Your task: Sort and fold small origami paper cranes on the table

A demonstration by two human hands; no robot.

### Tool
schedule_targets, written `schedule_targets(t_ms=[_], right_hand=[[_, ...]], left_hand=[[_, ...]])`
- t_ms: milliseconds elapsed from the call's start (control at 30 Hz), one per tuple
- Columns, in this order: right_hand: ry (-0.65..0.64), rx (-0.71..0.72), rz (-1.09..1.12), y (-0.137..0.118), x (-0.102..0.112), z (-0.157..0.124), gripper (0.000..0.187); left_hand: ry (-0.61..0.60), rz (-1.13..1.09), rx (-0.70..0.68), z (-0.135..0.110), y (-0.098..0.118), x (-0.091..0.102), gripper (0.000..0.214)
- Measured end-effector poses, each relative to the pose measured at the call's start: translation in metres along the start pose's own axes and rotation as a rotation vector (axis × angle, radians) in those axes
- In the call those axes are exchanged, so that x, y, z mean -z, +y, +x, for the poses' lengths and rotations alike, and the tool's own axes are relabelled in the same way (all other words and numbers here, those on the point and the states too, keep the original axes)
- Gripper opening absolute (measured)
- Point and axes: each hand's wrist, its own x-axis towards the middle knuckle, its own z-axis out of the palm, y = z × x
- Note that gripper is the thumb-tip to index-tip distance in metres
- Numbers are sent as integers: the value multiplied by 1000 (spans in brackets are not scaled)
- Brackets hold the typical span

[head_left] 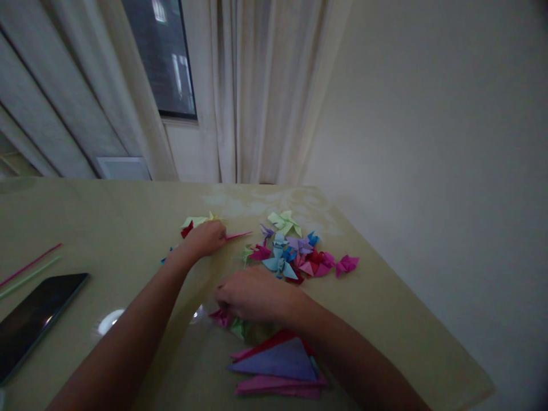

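Observation:
My left hand is closed on a pink folded paper piece, whose thin point sticks out to the right of the fingers. Behind that hand lie a pale green folded paper and a red one. Nearer to me, my right hand is curled with its fingertips down, just above a magenta folded paper and a green one. What its fingers pinch is hidden. Below it lies a stack of folded paper triangles, with a purple triangle on top.
Several colourful origami pieces, a light blue one among them, are heaped right of centre on the table. At left lie a dark phone, a pink stick and a green stick. A white round object sits beside my left forearm.

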Motion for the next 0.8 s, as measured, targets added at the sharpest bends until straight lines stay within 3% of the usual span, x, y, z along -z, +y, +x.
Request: schedule_targets(t_ms=[100,200,300,400,467,567,700,800], right_hand=[[102,-67,93,11,11,-6,5],[408,-292,212,32,29,-16,12],[724,-516,373,53,42,-25,26],[884,-470,632,64,49,-33,48],[884,-365,771,63,55,-39,37],[759,-278,785,51,69,-55,14],[461,-194,657,22,92,-82,1],[366,-170,530,-1,103,-99,4]], left_hand=[[72,-187,-26,-5,-4,27,25],[99,-484,-150,-17,3,62,31],[51,-672,-265,-32,23,92,32],[-15,-753,-345,-44,45,108,30],[-48,-733,-386,-47,52,110,29],[-88,-655,-364,-40,49,101,34],[-131,-235,-112,-21,25,64,35],[-232,101,17,-10,12,33,36]])
